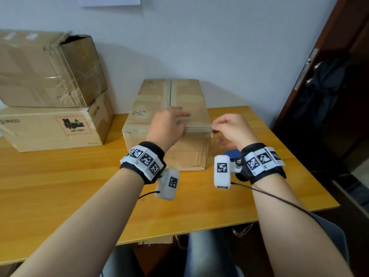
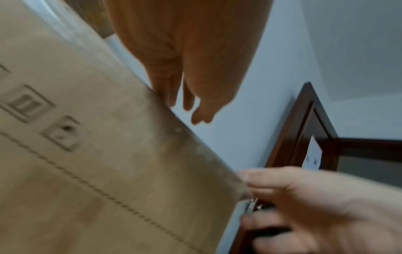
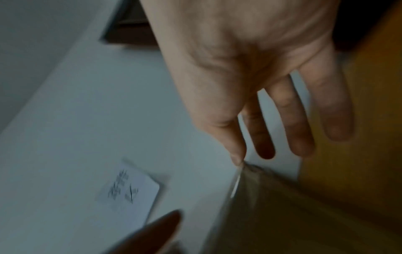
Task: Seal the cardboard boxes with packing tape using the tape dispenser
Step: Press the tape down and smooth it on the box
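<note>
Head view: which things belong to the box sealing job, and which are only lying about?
Job: middle box, tape strip across it, left hand, right hand, blue object (perhaps the dispenser), stacked boxes.
Lying about: dark garment on the door handle, paper on the wall.

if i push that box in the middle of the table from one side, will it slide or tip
Probably slide. The cardboard box lies low and long, flat on the smooth wooden table, so tipping looks unlikely. The left hand rests flat on its top, which would likely hold it. Its weight can't be judged; the worn flaps may flex under pressure.
</note>
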Available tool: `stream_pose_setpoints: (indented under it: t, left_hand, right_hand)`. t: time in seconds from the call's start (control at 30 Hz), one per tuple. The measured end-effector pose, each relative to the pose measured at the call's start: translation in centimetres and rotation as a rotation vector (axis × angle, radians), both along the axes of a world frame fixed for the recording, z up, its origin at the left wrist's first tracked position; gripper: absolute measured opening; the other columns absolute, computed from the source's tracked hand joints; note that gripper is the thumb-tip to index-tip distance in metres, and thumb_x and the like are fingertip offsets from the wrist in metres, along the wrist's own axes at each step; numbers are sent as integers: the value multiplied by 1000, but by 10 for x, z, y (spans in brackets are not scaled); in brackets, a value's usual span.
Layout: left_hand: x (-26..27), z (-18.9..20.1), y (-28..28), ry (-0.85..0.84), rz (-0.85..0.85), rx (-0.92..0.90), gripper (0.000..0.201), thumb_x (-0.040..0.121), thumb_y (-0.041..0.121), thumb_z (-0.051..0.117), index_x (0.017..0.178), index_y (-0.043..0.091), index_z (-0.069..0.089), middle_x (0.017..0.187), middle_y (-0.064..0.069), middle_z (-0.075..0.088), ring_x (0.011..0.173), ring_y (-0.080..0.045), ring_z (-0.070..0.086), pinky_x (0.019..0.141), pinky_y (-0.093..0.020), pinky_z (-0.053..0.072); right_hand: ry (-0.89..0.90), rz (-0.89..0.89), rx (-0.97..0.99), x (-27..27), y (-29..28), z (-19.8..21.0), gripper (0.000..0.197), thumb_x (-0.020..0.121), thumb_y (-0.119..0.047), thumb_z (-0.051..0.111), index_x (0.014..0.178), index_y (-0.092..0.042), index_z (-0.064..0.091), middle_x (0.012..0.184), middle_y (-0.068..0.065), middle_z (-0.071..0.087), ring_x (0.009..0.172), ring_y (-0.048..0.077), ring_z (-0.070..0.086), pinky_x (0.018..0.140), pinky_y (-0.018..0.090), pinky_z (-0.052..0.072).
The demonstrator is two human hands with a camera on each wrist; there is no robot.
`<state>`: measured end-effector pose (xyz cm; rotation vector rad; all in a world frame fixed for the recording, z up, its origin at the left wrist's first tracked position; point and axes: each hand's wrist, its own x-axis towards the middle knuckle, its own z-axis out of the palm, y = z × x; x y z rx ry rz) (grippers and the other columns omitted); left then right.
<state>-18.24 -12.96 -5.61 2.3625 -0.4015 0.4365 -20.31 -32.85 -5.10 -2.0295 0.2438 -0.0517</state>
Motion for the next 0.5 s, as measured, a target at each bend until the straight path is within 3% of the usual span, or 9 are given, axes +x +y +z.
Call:
stream_pose_setpoints:
  t: [0.1, 0.17, 0.23, 0.3, 0.4, 0.5]
  left_hand:
    - [-3, -11, 21, -116, 255, 49, 37, 92, 22, 66, 128, 27, 66, 148, -7, 52, 145, -30, 35, 117, -53, 28]
    - [-6, -11, 39, 45, 468, 66, 64, 87, 45, 69, 145, 28, 47, 157, -10, 37, 150, -35, 21, 116, -61, 19]
    - [-6, -7, 52, 273, 527, -89, 94, 81, 57, 72, 154, 20, 27, 156, -17, 33, 143, -41, 30, 112, -57, 30]
    - [-6, -4, 57, 371, 491, -156, 106, 78, 62, 72, 156, 18, 17, 150, -19, 36, 134, -42, 41, 106, -51, 41]
    - [-3, -2, 52, 412, 487, -92, 116, 73, 69, 73, 158, 25, 8, 147, -21, 33, 131, -42, 42, 102, -50, 44]
    - [0, 0, 44, 451, 511, -47, 124, 68, 75, 72, 159, 28, 2, 144, -21, 32, 129, -43, 41, 97, -49, 45]
  right_hand:
    - [-151, -25, -362, 3, 4, 5, 8, 89, -29, 69, 94, -35, 71, 94, -17, 69, 92, 13, 68, 81, 37, 57]
    - [-133, -18, -435, 4, 12, 9, 27, 89, -39, 67, 115, -35, 68, 114, -11, 69, 105, 15, 64, 92, 38, 52]
    - [-37, 37, -446, 6, 25, 11, 64, 89, -57, 63, 144, -27, 49, 143, -3, 55, 126, 21, 56, 104, 43, 46]
    - [62, 84, -450, 8, 42, 12, 96, 84, -72, 59, 158, -23, 23, 160, 1, 36, 142, 27, 41, 110, 48, 40]
    - [155, 59, -539, 14, 63, 6, 122, 70, -90, 54, 160, -29, -3, 162, 14, 26, 140, 35, 41, 109, 51, 41]
    - [177, -11, -574, 17, 76, 3, 134, 57, -99, 49, 156, -34, -13, 156, 22, 28, 129, 40, 50, 103, 55, 45]
